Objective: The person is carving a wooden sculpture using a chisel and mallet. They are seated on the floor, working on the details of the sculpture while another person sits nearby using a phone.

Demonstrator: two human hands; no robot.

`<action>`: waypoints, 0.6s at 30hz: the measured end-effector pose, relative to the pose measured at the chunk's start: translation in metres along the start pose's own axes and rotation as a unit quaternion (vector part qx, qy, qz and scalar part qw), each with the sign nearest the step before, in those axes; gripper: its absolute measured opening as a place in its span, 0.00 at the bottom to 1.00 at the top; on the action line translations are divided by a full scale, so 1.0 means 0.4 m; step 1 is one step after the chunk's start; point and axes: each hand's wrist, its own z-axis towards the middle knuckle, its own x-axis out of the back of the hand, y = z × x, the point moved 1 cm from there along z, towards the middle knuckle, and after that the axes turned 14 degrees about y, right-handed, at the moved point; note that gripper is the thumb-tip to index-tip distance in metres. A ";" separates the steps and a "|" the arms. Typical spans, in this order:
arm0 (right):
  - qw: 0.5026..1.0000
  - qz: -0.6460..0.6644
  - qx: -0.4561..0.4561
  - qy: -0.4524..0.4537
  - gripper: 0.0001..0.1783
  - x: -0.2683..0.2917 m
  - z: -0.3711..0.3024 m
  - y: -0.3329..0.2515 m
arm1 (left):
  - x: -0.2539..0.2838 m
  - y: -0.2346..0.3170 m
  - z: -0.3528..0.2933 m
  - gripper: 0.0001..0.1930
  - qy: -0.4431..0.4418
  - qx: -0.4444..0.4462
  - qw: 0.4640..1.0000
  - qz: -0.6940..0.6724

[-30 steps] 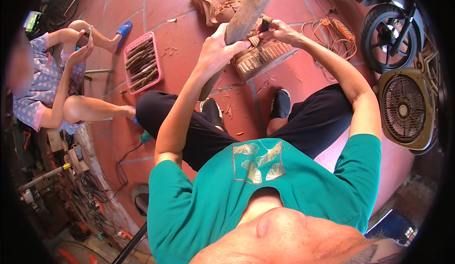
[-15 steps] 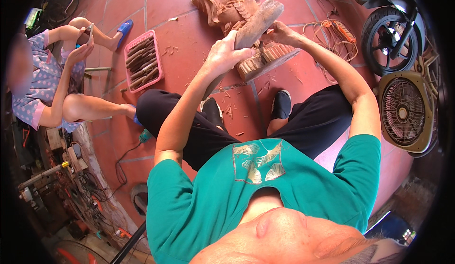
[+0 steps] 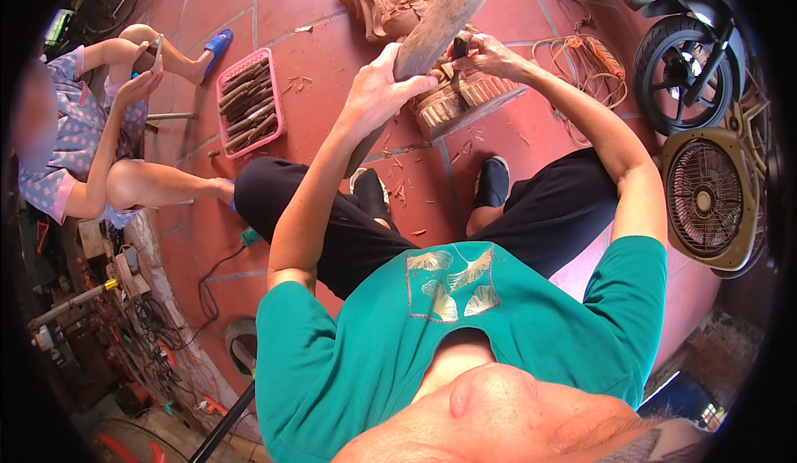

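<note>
Both hands clenched: left hand grips wooden mallet, right hand a chisel on carving's edge.

Floor tiles: red-brown terracotta, paler joints. Tray, far left: pink. Wooden mallet: dull grey-brown. Carved block: tan wood, ridged pattern. Shirt, near: teal, with pale gold fan-leaf print. Trousers: black. Cable, far right: orange. Fan, right: beige casing, dark grille.
</note>
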 end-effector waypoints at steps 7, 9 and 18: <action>0.999 -0.043 0.019 -0.021 0.18 -0.005 -0.003 -0.030 | 0.020 0.009 -0.011 0.33 0.029 -0.008 0.997 -0.065; 0.995 -0.083 0.049 -0.017 0.17 -0.008 0.002 -0.033 | 0.010 0.010 -0.012 0.30 0.028 0.009 0.998 -0.057; 0.986 -0.136 0.084 0.036 0.19 -0.024 -0.010 -0.043 | -0.009 -0.028 0.003 0.35 -0.044 -0.005 0.992 0.114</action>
